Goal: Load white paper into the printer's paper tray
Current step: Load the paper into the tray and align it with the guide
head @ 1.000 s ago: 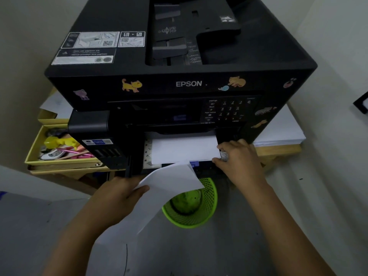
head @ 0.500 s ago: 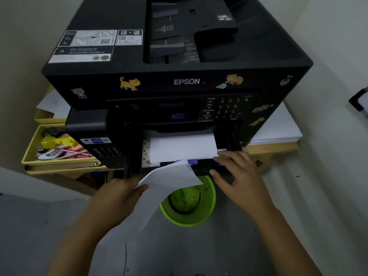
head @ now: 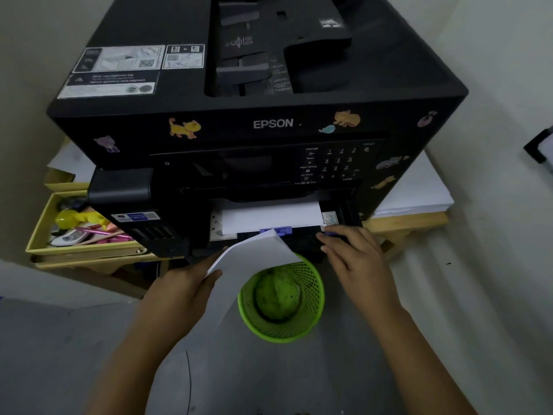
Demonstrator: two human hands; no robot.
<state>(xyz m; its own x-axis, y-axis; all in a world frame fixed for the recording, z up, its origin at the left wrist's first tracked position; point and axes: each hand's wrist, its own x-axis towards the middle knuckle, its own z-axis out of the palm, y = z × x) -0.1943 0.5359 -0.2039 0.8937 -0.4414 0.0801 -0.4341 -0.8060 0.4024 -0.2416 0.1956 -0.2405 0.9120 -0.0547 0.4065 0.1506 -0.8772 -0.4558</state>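
Green mesh bin point(head: 281, 298); cluttered, perhaps stationery, tray point(head: 45, 232).

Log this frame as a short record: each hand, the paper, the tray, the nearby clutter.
left hand: grips a bent white sheet by its left edge, below the tray
right hand: fingers straight, fingertips at the tray's front right corner by a blue guide tab
paper tray: pulled out from the printer, white paper stack already inside
task state: held sheet not yet in the tray
nearby: green mesh bin on the floor below; yellow drawer of stationery at left

Left hand point(head: 182, 290) gripping — right hand point(head: 356, 259) extended
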